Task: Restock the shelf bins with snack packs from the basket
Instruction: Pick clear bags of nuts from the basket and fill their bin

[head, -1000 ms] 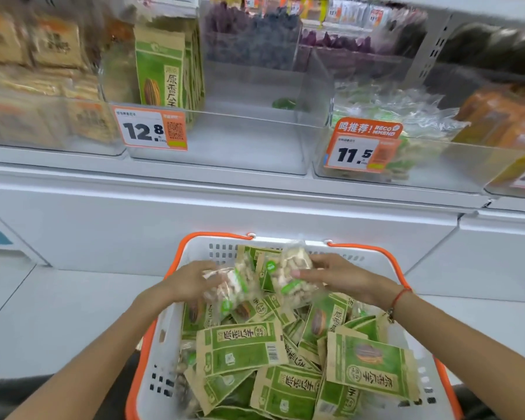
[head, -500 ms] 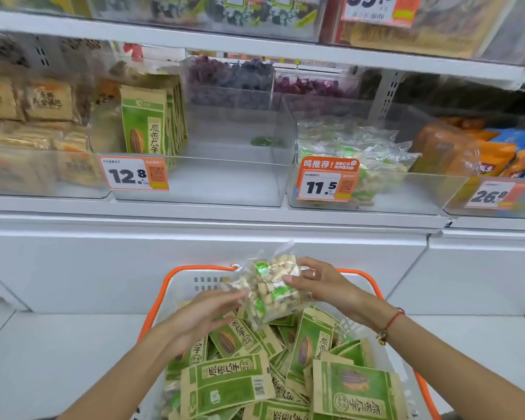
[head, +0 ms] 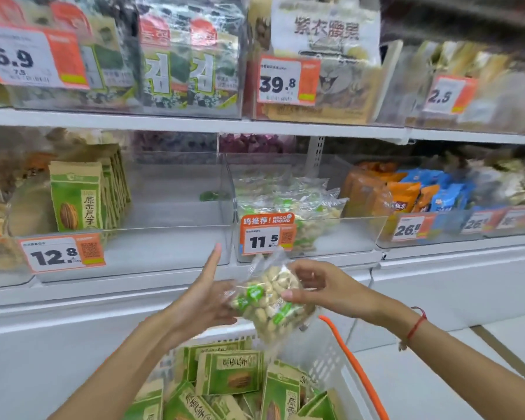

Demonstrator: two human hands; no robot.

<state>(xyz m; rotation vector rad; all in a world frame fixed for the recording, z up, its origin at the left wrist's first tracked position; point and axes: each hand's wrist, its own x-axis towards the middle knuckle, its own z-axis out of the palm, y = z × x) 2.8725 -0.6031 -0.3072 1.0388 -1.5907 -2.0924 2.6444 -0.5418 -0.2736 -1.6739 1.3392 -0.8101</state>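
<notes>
Both hands hold one clear plastic pack of pale peanuts with green label patches point(head: 269, 301) above the white perforated basket with orange rim and handle point(head: 331, 356), in front of the lower shelf edge. Right hand point(head: 325, 287): thumb and curled fingers pinch the pack's right side; a red cord bracelet point(head: 416, 325) sits on that wrist. Left hand point(head: 202, 294): palm against the pack's left side, thumb pointing straight up; its fingers are behind the pack, so their curl cannot be told. The basket holds green-and-tan paper snack packs printed with a sunflower seed point(head: 234, 372), lying loosely at mixed angles. Lower shelf, left clear plastic bin point(head: 170, 237): a row of the same green-and-tan packs standing upright at its left end, white-and-orange price tag reading "12.8" point(head: 62, 253). Adjacent clear plastic bin to the right point(head: 346, 231): more clear peanut packs piled inside, orange tag reading "RECOMMEND" and "11.5" point(head: 268, 234). Further right, orange and blue packets point(head: 419, 192) behind a tag reading "26.8" point(head: 409, 228). Upper shelf tags: "6.9" point(head: 28, 57), "39.8" point(head: 287, 80), and a blurred "2.5" point(head: 446, 95).
</notes>
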